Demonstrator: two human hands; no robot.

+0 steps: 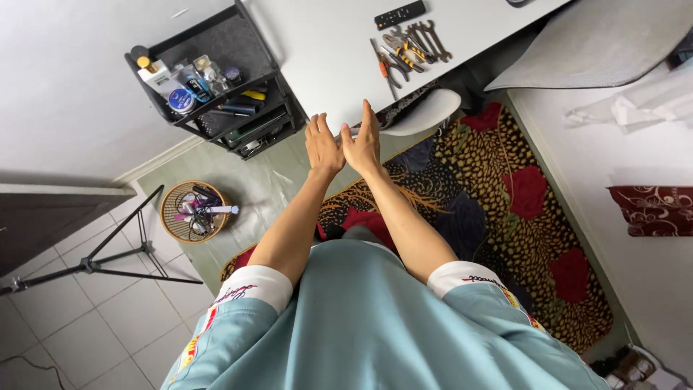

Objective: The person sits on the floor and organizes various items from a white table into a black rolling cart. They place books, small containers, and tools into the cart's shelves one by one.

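Both my arms are stretched out in front of me, bare from the short sleeves of a light blue shirt. My left hand [322, 145] is flat with its fingers together and pointing forward, and it holds nothing. My right hand [364, 139] is beside it, turned edge-on, fingers straight, also with nothing in it. The two hands touch at the thumbs. They hover above the near edge of a white table [317, 50]. Several wrenches and pliers [406, 45] lie further back on that table, next to a black remote control [400, 14].
A black shelf cart [216, 79] with bottles and jars stands left of the table. A round wicker basket [193, 211] of small items sits on the floor, with a black tripod [108, 253] beside it. A white chair [426, 114] and patterned rug [505, 202] lie below.
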